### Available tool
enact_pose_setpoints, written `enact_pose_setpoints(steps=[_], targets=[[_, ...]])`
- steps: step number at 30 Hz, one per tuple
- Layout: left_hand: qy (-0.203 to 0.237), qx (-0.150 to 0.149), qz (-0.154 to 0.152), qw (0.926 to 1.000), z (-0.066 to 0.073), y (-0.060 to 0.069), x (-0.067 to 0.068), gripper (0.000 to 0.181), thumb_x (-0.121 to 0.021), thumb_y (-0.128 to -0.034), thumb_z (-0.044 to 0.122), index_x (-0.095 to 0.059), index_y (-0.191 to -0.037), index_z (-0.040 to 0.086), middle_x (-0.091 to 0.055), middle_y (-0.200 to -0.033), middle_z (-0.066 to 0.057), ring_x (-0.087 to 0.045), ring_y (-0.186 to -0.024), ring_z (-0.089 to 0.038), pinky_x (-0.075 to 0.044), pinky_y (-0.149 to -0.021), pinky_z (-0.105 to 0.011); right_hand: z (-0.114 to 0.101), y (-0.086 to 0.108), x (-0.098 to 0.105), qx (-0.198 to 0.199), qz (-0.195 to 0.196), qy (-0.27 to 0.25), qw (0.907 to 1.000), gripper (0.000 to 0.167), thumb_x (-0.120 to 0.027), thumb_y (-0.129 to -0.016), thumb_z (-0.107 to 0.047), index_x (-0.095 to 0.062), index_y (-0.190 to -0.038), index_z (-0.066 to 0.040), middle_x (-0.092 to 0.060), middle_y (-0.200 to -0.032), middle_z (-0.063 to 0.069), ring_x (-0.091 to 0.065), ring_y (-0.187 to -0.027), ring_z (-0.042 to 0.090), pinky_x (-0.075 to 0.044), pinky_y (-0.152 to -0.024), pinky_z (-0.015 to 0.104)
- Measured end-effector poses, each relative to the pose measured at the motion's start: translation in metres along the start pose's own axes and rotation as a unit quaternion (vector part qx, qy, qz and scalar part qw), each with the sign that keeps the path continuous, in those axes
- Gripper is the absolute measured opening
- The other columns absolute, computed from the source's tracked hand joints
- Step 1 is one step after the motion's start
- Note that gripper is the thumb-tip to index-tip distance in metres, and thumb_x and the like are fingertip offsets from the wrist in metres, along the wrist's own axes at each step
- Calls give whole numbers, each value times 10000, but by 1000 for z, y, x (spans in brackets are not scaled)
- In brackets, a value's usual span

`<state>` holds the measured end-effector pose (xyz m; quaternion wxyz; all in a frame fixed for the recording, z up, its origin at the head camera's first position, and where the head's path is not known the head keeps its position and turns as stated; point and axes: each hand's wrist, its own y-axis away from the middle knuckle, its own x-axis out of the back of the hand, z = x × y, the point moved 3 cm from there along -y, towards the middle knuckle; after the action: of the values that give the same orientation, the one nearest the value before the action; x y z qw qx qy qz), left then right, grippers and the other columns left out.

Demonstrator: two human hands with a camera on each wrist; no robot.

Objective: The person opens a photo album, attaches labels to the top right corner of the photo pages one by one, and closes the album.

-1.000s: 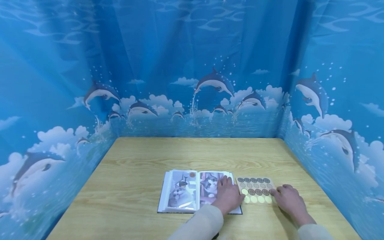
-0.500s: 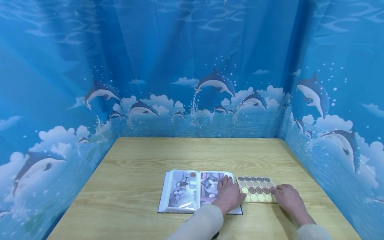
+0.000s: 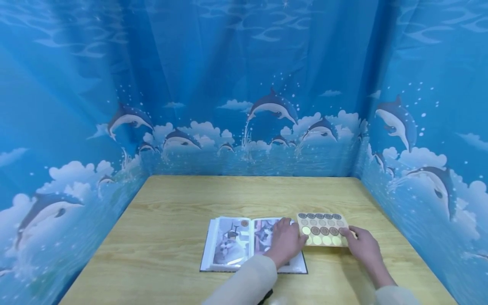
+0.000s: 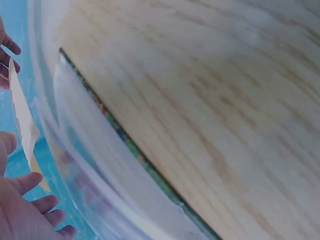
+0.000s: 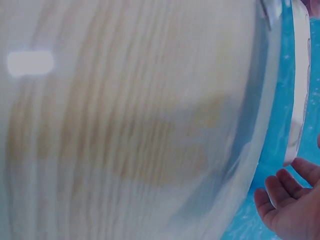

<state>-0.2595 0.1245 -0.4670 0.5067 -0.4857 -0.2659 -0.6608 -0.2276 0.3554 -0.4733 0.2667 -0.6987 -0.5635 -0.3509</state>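
Two pale sleeves (image 3: 244, 281) showed nearest. Beyond them, the left hand (image 3: 284, 242) had its thumb and forefinger closed on one edge of a sheet (image 3: 322, 227), its other fingers stretched over the right page of an album (image 3: 251, 243). The right hand (image 3: 365, 246) pinched the opposite edge, thumb on top, fingers below partly spread. Tilted and raised, the sheet hung between the hands, bearing rows of dark, pale and yellow rounds (image 3: 334, 231). The album lay open under the left hand and to its left, cat photos (image 3: 230, 250) on both pages, a brown sticker (image 3: 244, 223) in one corner. Past both hands, the worktop (image 3: 190, 195) ran back to a blue dolphin curtain (image 3: 213, 84).
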Motion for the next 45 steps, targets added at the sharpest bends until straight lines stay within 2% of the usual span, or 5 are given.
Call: enact_pose_setpoints(steps=[5, 14, 24, 41, 45], targets=[[850, 299, 279, 9955, -7, -2, 5, 403, -632, -940, 450, -693, -1129, 99, -576, -1352, -104, -483, -1291, -269, -367, -1096, -451, -9, 7, -4, -401, 208, -638, 9969, 811, -354, -1019, -583, -364, -1446, 106, -390, -1417, 383, -385, -1275, 550, -297, -1057, 670], [2494, 779, 455, 9642, -17, -4, 18, 506, -636, -954, 380, -571, -1363, 90, -565, -1369, -101, -529, -1252, -286, -436, -1054, -465, -27, 15, -14, -511, 625, -1163, 9899, 812, -426, -991, -608, -412, -1444, 66, -414, -1429, 340, -413, -1287, 503, -323, -1063, 631], [3809, 1043, 903, 9143, -27, -9, 23, 450, -730, -891, 173, -603, -1311, 76, -628, -863, 53, -571, -720, -79, -518, -601, -234, -44, 23, -13, 24, 1107, -1290, 9854, 611, -460, -1037, -446, -497, -1390, 52, -493, -1361, 317, -489, -1237, 468, -400, -1015, 597], [4288, 1080, 898, 8924, -28, -11, 25, 210, -766, -825, 61, -680, -1014, 93, -602, -753, 62, -541, -666, -66, -497, -584, -208, -47, 24, -11, 101, 1175, -1245, 9852, 555, -420, -1059, -368, -481, -1394, 70, -500, -1341, 330, -512, -1212, 478, -428, -989, 596], [4269, 1086, 760, 8945, -28, -11, 25, 135, -764, -830, 83, -704, -950, 98, -603, -763, 64, -548, -688, -67, -508, -608, -206, -46, 23, -12, 66, 1046, -1242, 9867, 588, -395, -1062, -397, -451, -1417, 69, -474, -1368, 334, -491, -1233, 486, -419, -999, 603]])
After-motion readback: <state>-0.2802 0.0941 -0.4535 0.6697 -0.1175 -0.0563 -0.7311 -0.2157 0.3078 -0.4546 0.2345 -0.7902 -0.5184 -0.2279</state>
